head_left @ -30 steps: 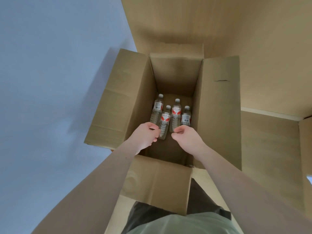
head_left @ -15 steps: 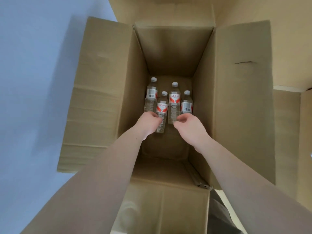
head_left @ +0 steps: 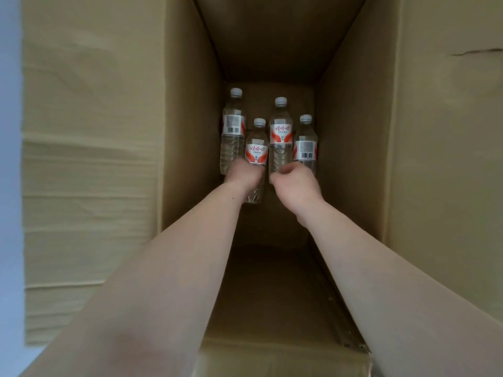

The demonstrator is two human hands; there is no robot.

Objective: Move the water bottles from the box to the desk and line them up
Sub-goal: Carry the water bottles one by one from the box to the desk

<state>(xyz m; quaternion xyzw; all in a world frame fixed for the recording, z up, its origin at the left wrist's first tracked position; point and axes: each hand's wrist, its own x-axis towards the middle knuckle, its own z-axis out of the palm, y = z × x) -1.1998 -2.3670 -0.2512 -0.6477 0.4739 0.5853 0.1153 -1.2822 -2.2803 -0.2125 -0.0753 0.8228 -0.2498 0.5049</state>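
Note:
Several clear water bottles with white caps and red-and-white labels lie at the bottom of a deep cardboard box [head_left: 353, 131]. Both my arms reach down into it. My left hand [head_left: 243, 176] is wrapped around the lower body of the second bottle from the left [head_left: 256, 149], whose base shows below my fingers. My right hand [head_left: 295, 185] curls around the bottom of the third bottle [head_left: 281, 131]. The far-left bottle [head_left: 233, 126] and the far-right bottle [head_left: 305, 148] lie untouched beside them. The desk is out of view.
The box's tall walls close in on both sides of my arms, with an open flap [head_left: 89, 159] spread out to the left and another flap [head_left: 449, 131] to the right. A pale blue surface [head_left: 9, 159] shows at the left edge.
The view has dropped closer into the box. Both hands have gone deeper and closed around the two middle bottles, where before they hovered just short of them.

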